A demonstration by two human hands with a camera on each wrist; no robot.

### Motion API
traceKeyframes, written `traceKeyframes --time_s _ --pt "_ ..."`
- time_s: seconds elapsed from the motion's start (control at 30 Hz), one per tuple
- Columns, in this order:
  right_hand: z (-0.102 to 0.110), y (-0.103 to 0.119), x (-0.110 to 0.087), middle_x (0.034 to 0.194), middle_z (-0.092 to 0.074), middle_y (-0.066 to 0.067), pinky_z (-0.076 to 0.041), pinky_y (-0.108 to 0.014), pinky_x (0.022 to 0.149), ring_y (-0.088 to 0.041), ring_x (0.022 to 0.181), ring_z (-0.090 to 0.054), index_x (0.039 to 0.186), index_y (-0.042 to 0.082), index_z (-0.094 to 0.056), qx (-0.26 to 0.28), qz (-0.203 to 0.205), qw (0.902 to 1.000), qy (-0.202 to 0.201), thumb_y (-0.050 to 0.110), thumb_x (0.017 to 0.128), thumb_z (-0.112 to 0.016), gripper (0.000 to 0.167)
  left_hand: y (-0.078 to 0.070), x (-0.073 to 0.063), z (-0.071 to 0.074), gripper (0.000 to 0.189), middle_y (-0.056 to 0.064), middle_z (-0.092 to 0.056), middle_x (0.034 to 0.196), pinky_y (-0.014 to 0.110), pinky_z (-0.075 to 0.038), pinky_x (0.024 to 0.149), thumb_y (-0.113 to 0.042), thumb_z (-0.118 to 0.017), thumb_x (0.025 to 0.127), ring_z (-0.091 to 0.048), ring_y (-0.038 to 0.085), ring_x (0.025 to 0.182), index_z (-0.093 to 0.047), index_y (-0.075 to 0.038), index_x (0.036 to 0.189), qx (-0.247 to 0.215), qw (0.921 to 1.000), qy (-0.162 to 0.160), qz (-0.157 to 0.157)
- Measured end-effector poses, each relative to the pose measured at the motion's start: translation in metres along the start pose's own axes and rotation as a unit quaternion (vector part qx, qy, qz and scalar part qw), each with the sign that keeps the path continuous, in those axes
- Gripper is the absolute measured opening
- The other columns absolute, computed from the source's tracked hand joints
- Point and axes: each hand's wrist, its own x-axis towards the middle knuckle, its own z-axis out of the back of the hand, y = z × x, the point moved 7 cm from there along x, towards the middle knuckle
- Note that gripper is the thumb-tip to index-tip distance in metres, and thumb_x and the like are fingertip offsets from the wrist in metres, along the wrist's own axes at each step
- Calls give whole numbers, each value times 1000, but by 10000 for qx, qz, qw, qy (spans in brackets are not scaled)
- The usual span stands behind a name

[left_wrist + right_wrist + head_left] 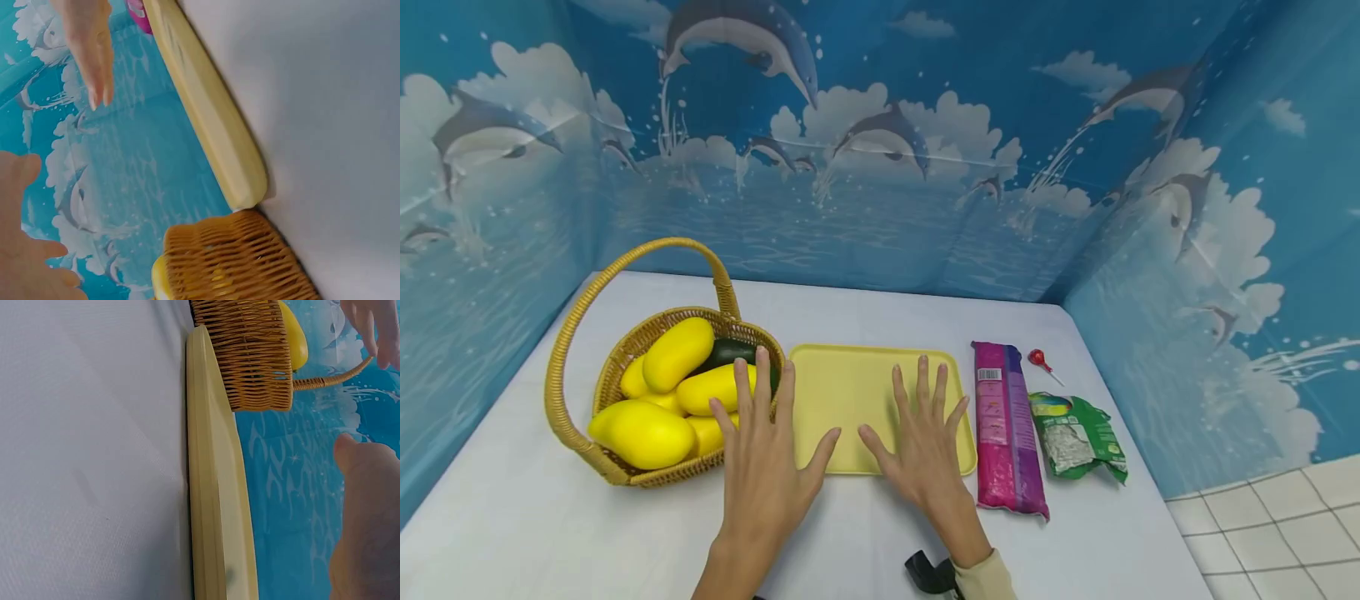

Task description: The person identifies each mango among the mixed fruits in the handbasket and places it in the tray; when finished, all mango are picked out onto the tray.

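L hand (pixel 767 475) & R hand (pixel 925 446) spread nr yel. tray (pixel 838 400); basket (pixel 604 463) w/ fruit (pixel 677 354) on L, 2 packs (pixel 1009 429) on R.

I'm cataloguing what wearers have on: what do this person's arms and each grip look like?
The left grip and right grip are bare and five-fingered, with no gloves or rings visible. On the right, a beige sleeve shows, with a black object beside it. The left arm shows no sleeve.

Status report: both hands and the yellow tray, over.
Left hand, right hand: fingers spread, holding nothing. Yellow tray lying flat. Basket close at its left, purple packet at its right.
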Motion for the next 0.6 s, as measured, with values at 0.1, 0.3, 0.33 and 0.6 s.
traceKeyframes --time_s 0.1,0.3,0.33,0.6 --pt "1 0 0 180 -8 -22 -7 -94 116 -52 163 0 172 14 -29 31 -5 10000 -44 64 98 -61 95 -1 -1 12 104 7 4 182 84 -4 125 -44 -86 91 7 36 167 -30 -5 170 -86 9997 -230 -98" --pt "-1 -3 0 180 -8 -22 -7 -94 116 -51 164 1 172 13 -30 80 -40 10000 12 64 98 -61 95 -3 -8 56 96 16 -14 180 71 -6 133 -43 -78 99 -9 41 166 -27 -4 171 -577 9892 -1267 -448" --pt "-1 -4 0 180 -8 -22 -7 -94 116 -51 164 1 172 13 -30 77 -53 10000 28 64 98 -60 94 -3 -10 65 91 17 -19 179 68 -8 134 -46 -71 103 -13 42 165 -27 -4 170 -640 9852 -1503 -522" --pt "-3 -11 -4 180 -7 -21 -7 -94 115 -50 164 2 172 14 -28 152 -64 9999 2 65 99 -59 94 6 -16 130 75 28 -41 167 62 -20 134 -45 -62 107 -29 50 158 -44 7 157 -785 9385 -3289 -694"
